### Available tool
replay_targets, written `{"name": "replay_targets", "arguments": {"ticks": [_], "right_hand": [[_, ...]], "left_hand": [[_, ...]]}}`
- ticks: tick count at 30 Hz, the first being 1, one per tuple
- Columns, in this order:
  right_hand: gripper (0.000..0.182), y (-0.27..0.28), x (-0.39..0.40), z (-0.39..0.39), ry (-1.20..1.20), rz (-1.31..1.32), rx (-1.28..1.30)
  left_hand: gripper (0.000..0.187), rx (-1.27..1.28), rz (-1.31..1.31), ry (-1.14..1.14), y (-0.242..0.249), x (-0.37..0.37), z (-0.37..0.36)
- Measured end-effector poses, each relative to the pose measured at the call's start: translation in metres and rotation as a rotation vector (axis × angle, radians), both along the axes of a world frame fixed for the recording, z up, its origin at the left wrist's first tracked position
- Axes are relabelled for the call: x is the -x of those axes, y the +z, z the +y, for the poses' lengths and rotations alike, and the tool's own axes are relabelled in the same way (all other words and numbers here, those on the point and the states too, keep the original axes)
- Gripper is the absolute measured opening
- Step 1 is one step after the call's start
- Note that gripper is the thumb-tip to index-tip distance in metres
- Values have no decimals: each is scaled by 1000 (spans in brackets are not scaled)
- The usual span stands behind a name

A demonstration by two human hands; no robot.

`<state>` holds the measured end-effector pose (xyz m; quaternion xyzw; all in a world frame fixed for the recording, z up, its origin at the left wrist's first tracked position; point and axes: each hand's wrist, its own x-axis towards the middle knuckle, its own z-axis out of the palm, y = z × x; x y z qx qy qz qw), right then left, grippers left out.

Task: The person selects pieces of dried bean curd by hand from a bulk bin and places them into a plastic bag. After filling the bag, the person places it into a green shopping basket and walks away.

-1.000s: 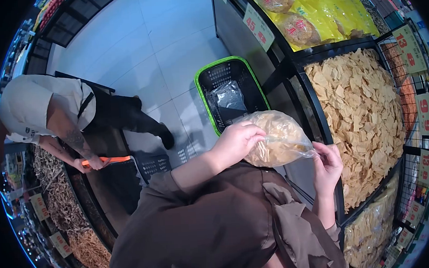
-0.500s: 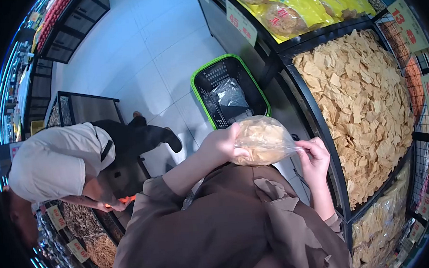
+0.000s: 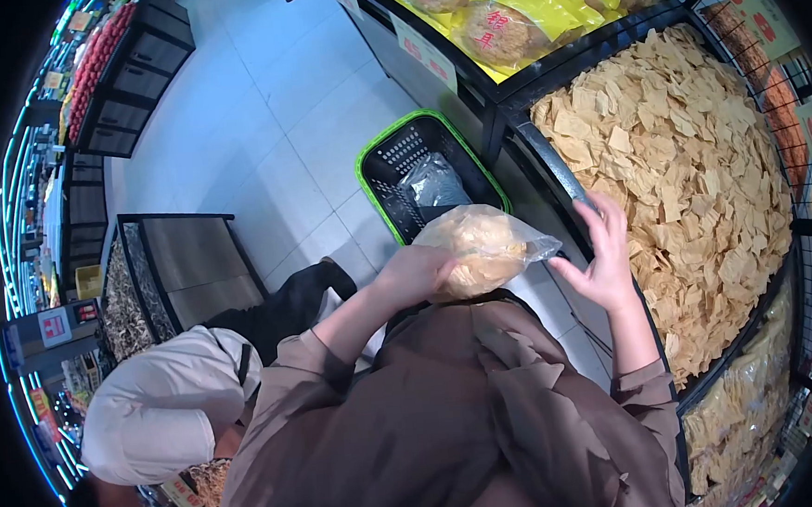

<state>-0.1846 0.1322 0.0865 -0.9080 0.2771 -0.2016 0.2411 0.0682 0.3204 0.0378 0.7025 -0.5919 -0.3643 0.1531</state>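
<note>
A clear plastic bag (image 3: 482, 249) filled with pale yellowish flakes is held in front of my body. My left hand (image 3: 417, 273) grips its left side, the fingers partly hidden by the bag. At the bag's twisted right end, my right hand (image 3: 602, 258) is spread, thumb and fingers apart, with nothing between them. Beyond the bag, a black basket with a green rim (image 3: 372, 192) stands on the floor, and a silvery plastic package (image 3: 433, 183) lies in it. To the right, a large bin is heaped with similar pale flakes (image 3: 667, 191).
Another person in a light shirt (image 3: 168, 398) bends over at the lower left, near a wooden stand (image 3: 204, 266). Yellow packages (image 3: 549, 12) lie in a display at the top right. Price signs (image 3: 753, 4) hang along the right rack. Red fruit (image 3: 101, 63) fills a far-left shelf.
My right hand has let go of the bag's end and opened. The bag has shifted slightly left and up. The other person has moved lower and nearer; their hands are no longer visible.
</note>
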Motion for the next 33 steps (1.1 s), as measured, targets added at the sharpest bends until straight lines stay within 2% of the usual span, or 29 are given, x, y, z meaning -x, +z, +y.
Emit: {"name": "replay_targets", "arguments": {"ticks": [2, 4, 7, 9, 12, 16, 22, 29, 33], "right_hand": [[93, -7, -12, -21, -68, 126, 187], [109, -13, -32, -38, -138, 255, 241], [114, -33, -67, -57, -172, 322, 296], [118, -50, -88, -64, -211, 436, 312], [119, -76, -101, -68, -285, 588, 247], [116, -80, -105, -70, -297, 570, 352], [113, -85, -103, -80, -192, 551, 353], [112, -88, -104, -83, -232, 560, 273], [113, -90, -100, -81, -268, 602, 199]], "left_hand": [[31, 37, 19, 31, -9, -12, 0], [31, -22, 59, 193, -19, -28, -5], [31, 106, 115, 244, -62, -64, -6], [29, 100, 193, 260, -89, -90, -8], [27, 86, 283, 307, -120, -120, -18], [27, 30, 271, 324, -173, -152, -34], [33, -13, 153, 297, -268, -190, -67], [30, -220, 39, 265, -384, -208, -112], [30, -236, 69, 256, -454, -215, -127]]}}
